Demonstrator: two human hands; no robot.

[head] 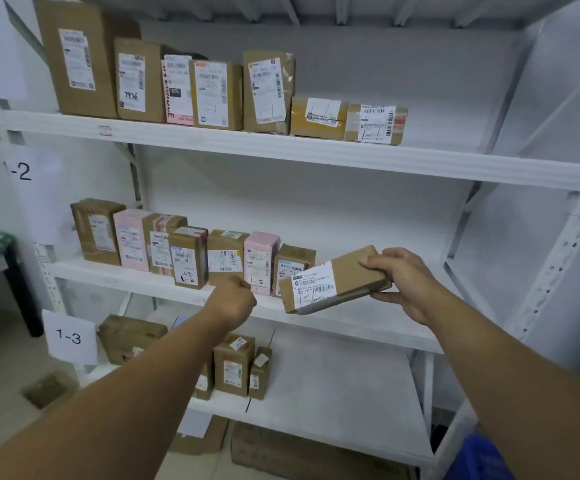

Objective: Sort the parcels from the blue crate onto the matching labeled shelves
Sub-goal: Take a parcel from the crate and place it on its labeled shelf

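Right hand (402,282) is stretching forward, its grip closed on the right end of a brown parcel (350,268). Left hand (234,299) is hovering fisted, holding nothing. Parcel is hanging tilted, white label outward, over the middle shelf (350,329) front.

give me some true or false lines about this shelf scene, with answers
1. The right hand grips a brown parcel. True.
2. That parcel already stands on the top shelf. False: it is held tilted in the air in front of the middle shelf.
3. Two pink parcels stand on the middle shelf. True.
4. The paper sign at lower left reads 1-5. False: it reads 1-3.
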